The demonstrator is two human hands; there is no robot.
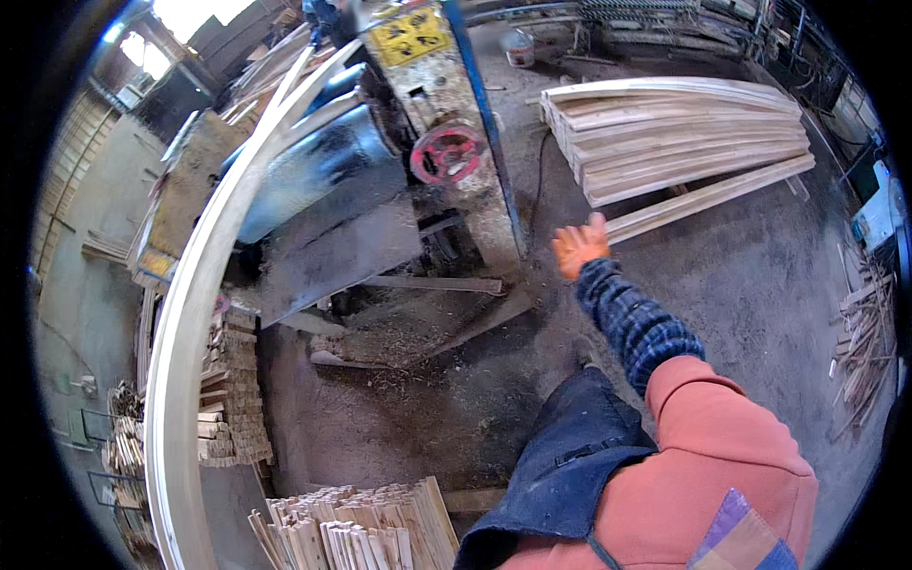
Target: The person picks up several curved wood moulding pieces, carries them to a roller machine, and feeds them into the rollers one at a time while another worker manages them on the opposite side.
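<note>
My right hand [580,248], in an orange glove, reaches forward from a dark plaid cuff and a salmon-coloured sleeve. Its fingers are apart, with nothing visible in them. Beyond it in the picture is the near end of a long wooden strip [708,197], and whether they touch I cannot tell. That strip lies beside a stack of curved wooden strips [679,128] on the floor. My left hand is out of sight. Long, pale, bent strips [185,332] sweep up the left side toward a machine with a blue metal roller [318,171].
The machine's side frame carries a red handwheel [447,155] and a yellow label plate [408,36]. Bundled short wood pieces [366,527] stand at the bottom, with another wood stack [233,389] at left. Scrap sticks [863,347] lie far right. A white bucket [519,47] stands behind.
</note>
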